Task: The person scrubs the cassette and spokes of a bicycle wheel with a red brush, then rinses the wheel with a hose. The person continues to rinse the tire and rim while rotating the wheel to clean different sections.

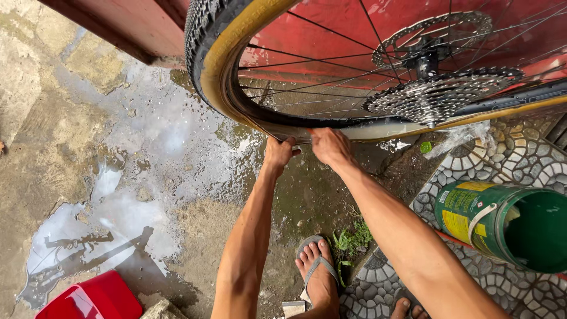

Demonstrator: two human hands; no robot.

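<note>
Left hand: left hand closed over the lower edge of the bicycle wheel, fingers curled around the tan sidewall where tyre meets rim.
Right hand: right hand just beside the left, also clamped on the tyre edge, knuckles up, fingertips hidden behind the rubber (cannot tell how deep they reach).
Wheel: stands upright in the upper half of the view, against a red wall; knobbly black tread, tan sidewall, dark rim, thin spokes.
Hub area: brake disc above, sprocket cluster below it, both right of centre.
Tyre bead: a pale strip shows along the bottom of the rim, right of the right hand.
Ground: wet concrete on the left with puddles reflecting sky; patterned paving on the right.
Nearby: green can lying on its side on the paving, open mouth toward the camera; red plastic container at lower left.
Feet: a sandalled foot below the hands, beside a small weed.
</note>
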